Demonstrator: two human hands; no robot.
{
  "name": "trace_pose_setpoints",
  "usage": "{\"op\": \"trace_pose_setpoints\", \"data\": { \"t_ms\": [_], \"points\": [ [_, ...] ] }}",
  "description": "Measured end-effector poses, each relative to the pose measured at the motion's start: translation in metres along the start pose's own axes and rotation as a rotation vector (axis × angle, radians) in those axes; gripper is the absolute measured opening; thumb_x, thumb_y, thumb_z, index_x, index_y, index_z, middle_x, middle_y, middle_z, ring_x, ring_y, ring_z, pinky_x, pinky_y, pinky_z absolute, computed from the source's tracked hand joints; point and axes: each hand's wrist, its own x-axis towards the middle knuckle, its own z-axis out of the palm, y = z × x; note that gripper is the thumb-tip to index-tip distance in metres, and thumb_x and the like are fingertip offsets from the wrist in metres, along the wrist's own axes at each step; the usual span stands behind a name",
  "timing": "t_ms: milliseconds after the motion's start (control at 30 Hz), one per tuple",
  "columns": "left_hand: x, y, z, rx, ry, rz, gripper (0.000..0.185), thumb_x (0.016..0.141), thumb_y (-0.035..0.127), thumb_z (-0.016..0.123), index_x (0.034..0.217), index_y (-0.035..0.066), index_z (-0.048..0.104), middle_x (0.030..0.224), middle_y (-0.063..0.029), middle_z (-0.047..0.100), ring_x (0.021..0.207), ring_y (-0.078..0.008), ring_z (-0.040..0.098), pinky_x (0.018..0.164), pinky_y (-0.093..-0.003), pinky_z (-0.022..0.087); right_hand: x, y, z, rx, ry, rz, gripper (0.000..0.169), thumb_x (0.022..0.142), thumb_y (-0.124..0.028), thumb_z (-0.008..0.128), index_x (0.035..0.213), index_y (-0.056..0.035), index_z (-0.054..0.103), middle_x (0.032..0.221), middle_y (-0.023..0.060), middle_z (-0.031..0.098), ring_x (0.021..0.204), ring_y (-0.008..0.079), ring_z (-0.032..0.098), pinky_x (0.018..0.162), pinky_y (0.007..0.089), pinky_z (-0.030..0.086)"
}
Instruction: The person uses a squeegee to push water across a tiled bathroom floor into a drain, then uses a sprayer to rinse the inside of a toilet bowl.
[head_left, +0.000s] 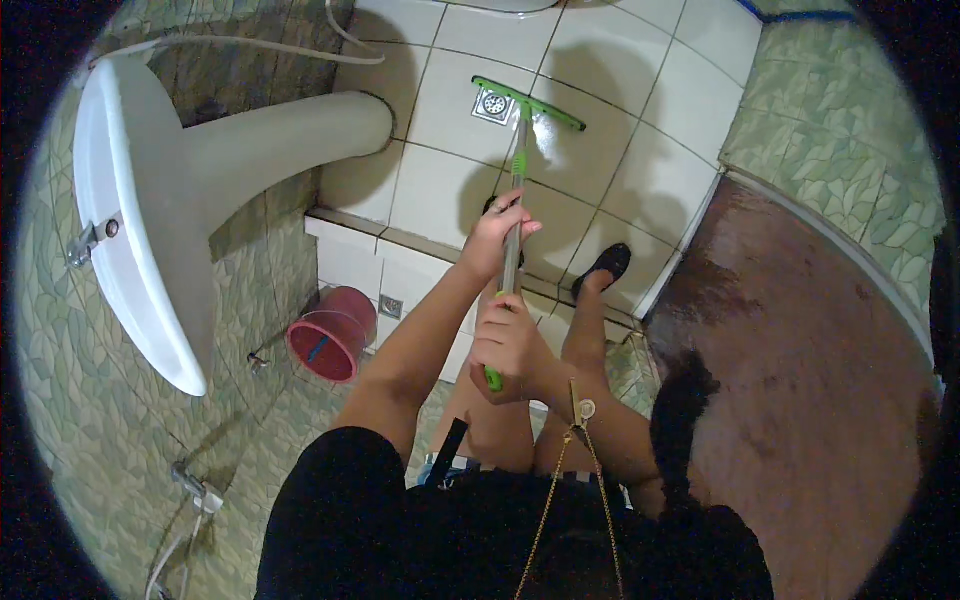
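A floor squeegee with a green blade (555, 115) and a metal pole (512, 259) stretches away from my body. My left hand (495, 229) wraps the pole partway up. Lower down, my right hand (506, 337) grips the pole near its green end (493, 379). The blade rests on pale floor tiles (442, 180), its left part beside a square metal floor drain (493, 105). Around the blade the tiles shine as if wet.
A white pedestal washbasin (142, 247) stands at left. A pink bucket (330, 337) sits below a tiled step (420, 251), near a second drain (390, 305). At right is a brown door (787, 420). A pale hose (262, 43) crosses the upper left.
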Motion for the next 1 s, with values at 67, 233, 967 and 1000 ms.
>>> {"op": "trace_pose_setpoints", "data": {
  "t_ms": [67, 233, 967, 1000],
  "points": [
    [0.008, 0.012, -0.016, 0.079, 0.000, 0.004, 0.009, 0.078, 0.002, 0.063, 0.085, 0.001, 0.058, 0.101, -0.0145, 0.058, 0.101, -0.0258, 0.057, 0.078, -0.0330, 0.047, 0.023, -0.016, -0.015, -0.004, 0.131, 0.049, 0.018, 0.057, -0.004, 0.064, 0.058, -0.0103, 0.047, 0.063, 0.0040, 0.051, 0.067, 0.0215, 0.052, 0.076, 0.0385, 0.037],
    [0.059, 0.007, -0.066, -0.065, 0.079, -0.185, 0.012, 0.080, 0.006, 0.055, 0.091, 0.004, 0.059, 0.113, -0.0260, 0.054, 0.104, -0.0399, 0.054, 0.087, -0.0368, 0.046, 0.068, 0.008, -0.041, 0.062, 0.393, 0.153, 0.022, 0.062, -0.006, 0.069, 0.060, -0.0076, 0.047, 0.067, 0.0053, 0.054, 0.069, 0.0226, 0.055, 0.073, 0.0371, 0.039],
    [-0.010, 0.151, 0.270, 0.561, -0.478, -0.144, 0.020, 0.080, 0.020, 0.049, 0.093, 0.020, 0.065, 0.124, -0.0321, 0.042, 0.112, -0.0436, 0.045, 0.090, -0.0511, 0.036, -0.289, 0.011, -0.216, 0.456, 0.817, 0.599, 0.015, 0.086, -0.009, 0.053, 0.091, 0.0013, 0.062, 0.092, 0.0121, 0.062, 0.090, 0.0247, 0.057, 0.085, 0.0345, 0.043],
    [-0.019, 0.166, 0.288, 0.488, -0.412, -0.143, 0.021, 0.081, 0.020, 0.049, 0.095, 0.020, 0.064, 0.130, -0.0340, 0.035, 0.115, -0.0471, 0.041, 0.091, -0.0520, 0.035, -0.318, 0.012, -0.225, 0.491, 0.792, 0.455, 0.016, 0.086, -0.009, 0.052, 0.089, 0.0023, 0.062, 0.092, 0.0137, 0.062, 0.092, 0.0242, 0.056, 0.085, 0.0344, 0.042]
  ]
}}
